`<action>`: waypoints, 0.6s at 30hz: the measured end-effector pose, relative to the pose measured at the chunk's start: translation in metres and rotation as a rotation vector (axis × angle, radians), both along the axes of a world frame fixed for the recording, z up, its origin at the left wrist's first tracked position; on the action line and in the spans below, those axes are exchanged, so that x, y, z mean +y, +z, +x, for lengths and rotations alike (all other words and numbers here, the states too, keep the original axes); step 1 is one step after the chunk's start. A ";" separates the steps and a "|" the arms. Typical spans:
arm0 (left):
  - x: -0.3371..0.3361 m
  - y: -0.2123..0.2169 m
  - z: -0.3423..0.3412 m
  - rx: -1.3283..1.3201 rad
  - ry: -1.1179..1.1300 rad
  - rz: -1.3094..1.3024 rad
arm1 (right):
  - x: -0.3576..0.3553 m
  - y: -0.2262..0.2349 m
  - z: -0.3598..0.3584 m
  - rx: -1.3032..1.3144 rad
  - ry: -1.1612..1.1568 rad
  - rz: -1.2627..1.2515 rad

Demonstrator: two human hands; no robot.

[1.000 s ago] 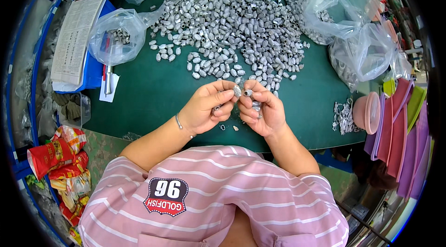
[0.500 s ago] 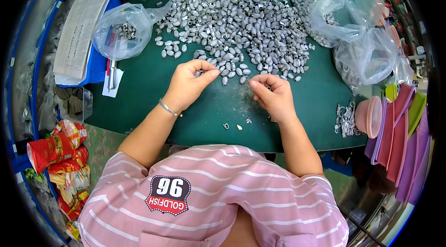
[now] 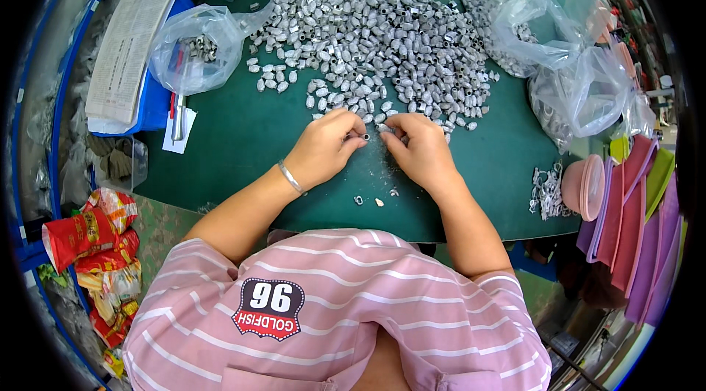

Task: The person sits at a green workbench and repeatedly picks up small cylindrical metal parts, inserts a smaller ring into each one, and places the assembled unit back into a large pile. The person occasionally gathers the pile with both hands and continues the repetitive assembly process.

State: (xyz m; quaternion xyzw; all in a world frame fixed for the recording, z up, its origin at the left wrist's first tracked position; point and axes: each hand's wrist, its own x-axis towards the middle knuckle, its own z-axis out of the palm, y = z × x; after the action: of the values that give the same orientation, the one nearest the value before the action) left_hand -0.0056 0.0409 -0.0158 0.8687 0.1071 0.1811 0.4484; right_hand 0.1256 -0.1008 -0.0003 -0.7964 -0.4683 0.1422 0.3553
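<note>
A wide heap of small grey, barrel-shaped metal beads point(image 3: 368, 30) lies on the green table point(image 3: 338, 207). My left hand point(image 3: 327, 144), with a silver bangle at its wrist, is closed in a pinch at the heap's near edge. Between its thumb and finger sits one metal bead point(image 3: 365, 137), its round hole showing. Just to the right, my right hand point(image 3: 421, 144) is also closed, its fingertips down among the nearest beads. What those fingertips grip is hidden. A narrow gap separates the hands.
Clear plastic bags of parts stand left point(image 3: 195, 52) and right point(image 3: 577, 89). A blue bin under a paper sheet point(image 3: 132, 52) is at the left. Metal clasps point(image 3: 548, 192) lie beside a pink tub point(image 3: 585, 186). Small scraps point(image 3: 379, 202) lie near me.
Both hands have moved toward each other; the left shifted right and slightly down, the right shifted left. A bead now shows in the left fingertips. The right fingers have reached the beads.
</note>
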 end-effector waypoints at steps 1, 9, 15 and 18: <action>-0.001 0.003 -0.002 -0.057 -0.007 -0.010 | -0.002 0.001 0.001 0.123 0.024 0.086; -0.014 0.023 -0.010 -0.286 -0.030 -0.102 | -0.015 0.002 -0.003 0.513 0.175 0.348; -0.020 0.022 -0.010 -0.307 -0.058 -0.109 | -0.013 0.003 -0.018 0.602 0.175 0.386; -0.017 0.022 -0.011 -0.284 -0.123 -0.155 | -0.017 -0.001 -0.015 1.003 0.168 0.345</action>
State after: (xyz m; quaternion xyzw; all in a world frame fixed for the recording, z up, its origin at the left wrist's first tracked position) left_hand -0.0165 0.0234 0.0063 0.8020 0.0031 0.2656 0.5351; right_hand 0.1107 -0.1182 -0.0013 -0.5204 -0.3198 0.4545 0.6484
